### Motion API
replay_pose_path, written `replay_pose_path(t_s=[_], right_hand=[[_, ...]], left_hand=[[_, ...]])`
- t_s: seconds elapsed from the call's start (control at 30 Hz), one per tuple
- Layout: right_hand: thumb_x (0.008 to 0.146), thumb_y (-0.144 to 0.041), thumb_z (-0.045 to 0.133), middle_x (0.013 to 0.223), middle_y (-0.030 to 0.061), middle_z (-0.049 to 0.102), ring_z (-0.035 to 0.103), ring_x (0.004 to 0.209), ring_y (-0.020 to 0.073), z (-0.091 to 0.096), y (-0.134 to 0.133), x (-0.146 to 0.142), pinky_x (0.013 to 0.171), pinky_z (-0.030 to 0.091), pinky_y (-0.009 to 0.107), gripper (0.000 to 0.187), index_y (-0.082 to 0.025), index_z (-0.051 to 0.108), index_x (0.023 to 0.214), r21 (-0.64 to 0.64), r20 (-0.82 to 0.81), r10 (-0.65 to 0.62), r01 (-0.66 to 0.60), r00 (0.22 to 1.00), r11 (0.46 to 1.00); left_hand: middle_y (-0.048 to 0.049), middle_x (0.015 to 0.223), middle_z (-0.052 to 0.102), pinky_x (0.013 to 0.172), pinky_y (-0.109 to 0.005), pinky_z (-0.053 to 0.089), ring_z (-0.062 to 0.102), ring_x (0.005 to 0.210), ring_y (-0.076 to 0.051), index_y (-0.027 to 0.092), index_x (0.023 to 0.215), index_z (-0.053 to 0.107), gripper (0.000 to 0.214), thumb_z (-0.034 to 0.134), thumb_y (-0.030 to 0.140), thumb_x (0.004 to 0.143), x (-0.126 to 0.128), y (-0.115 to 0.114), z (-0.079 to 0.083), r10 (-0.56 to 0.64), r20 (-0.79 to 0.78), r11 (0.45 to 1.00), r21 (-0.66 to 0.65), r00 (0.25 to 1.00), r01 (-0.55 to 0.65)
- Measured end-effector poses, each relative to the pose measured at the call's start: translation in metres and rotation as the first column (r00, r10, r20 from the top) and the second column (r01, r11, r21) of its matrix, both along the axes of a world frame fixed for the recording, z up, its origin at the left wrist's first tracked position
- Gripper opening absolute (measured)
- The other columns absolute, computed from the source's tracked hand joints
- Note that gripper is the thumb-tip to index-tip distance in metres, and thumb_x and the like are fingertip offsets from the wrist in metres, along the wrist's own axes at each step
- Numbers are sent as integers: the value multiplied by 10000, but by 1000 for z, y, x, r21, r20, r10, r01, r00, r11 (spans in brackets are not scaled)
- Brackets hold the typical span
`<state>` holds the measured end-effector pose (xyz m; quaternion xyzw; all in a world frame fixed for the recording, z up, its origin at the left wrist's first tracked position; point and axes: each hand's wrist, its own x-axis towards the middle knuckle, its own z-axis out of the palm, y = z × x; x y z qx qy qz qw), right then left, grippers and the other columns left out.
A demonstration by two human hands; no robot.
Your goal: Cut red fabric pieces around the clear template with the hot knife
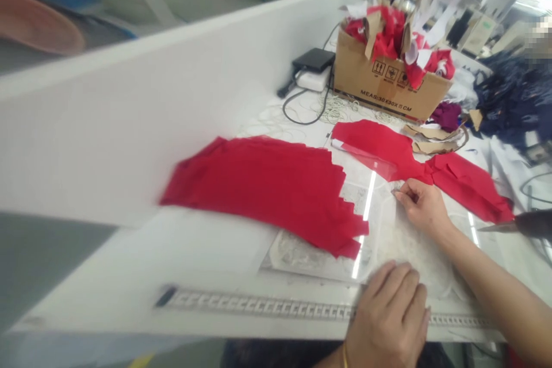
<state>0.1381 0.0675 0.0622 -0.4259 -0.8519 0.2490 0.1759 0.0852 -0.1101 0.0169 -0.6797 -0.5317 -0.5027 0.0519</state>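
A clear plastic sheet (416, 253) is lying on the white tabletop (129, 259), with the open, spread left hand (388, 322) resting on its near edge beside a steel ruler (259, 306). The right hand (422, 205) is clenched in a pinch at the sheet's far edge; anything held is too small to tell. A stepped stack of red fabric (263, 190) overlaps the sheet on the left, more red fabric pieces (431, 164) are laid out far right, and a cardboard box (383, 83) at the far end is heaped with red scraps (388, 34) and paper strips (426, 29).
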Motion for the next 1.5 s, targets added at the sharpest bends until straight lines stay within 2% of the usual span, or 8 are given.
replay_pose_path(t_s=[0.4, 0.77, 1.5], right_hand=[[756, -361, 557, 495, -27, 471, 398, 478, 123, 1, 1, -1, 502, 315, 266, 254, -220, 467, 565, -28, -26, 4, -4, 1000, 1000], [759, -420, 577, 499, -22, 485, 410, 480, 122, 3, 1, -1, 488, 312, 267, 302, -215, 486, 556, -81, -32, -3, 1, 999, 997], [754, -432, 570, 500, -19, 472, 392, 486, 125, 3, 0, -1, 496, 311, 269, 301, -217, 484, 562, -81, -43, -8, 4, 999, 997]], left_hand=[[-133, 992, 715, 961, -395, 556, 676, 1014, -246, 81, 1016, 666, 207, 485, 124, 925, 1, -1, -2, -11, 0, 1000, -15, 1000, 11], [-132, 990, 720, 949, -395, 559, 670, 1006, -246, 74, 1002, 672, 216, 473, 128, 938, 1, 0, -2, -1, 14, 1000, 4, 1000, 0], [-132, 983, 704, 954, -399, 560, 669, 997, -250, 70, 998, 672, 219, 466, 126, 946, 0, 1, 0, -31, 38, 999, -10, 999, 31]])
